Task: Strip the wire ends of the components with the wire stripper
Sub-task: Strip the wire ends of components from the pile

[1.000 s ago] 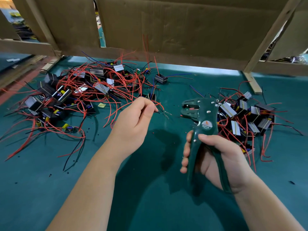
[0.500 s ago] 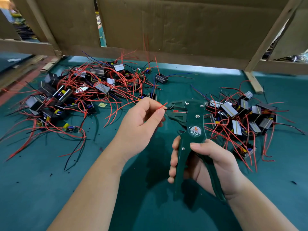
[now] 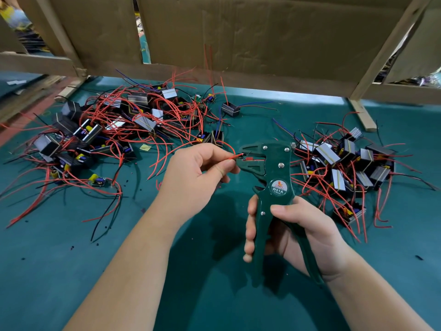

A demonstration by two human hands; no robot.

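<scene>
The right hand [image 3: 305, 232] curls round both long handles of a dark green wire stripper [image 3: 274, 173] with silver rivets, upright over the smooth teal mat [image 3: 71, 271]. The left hand [image 3: 195, 177] pinches one thin red wire [image 3: 235, 156], its tip in the stripper's mouth. Beyond lie two tangles of boxy black components: the left pile [image 3: 114, 132] and the right pile [image 3: 343, 163]. Behind them stand brown cardboard sheets [image 3: 262, 37].

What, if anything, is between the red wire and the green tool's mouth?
Nothing that shows. The left hand pinches the wire, and its tip sits right at the mouth of the stripper, which the right hand grips.
</scene>
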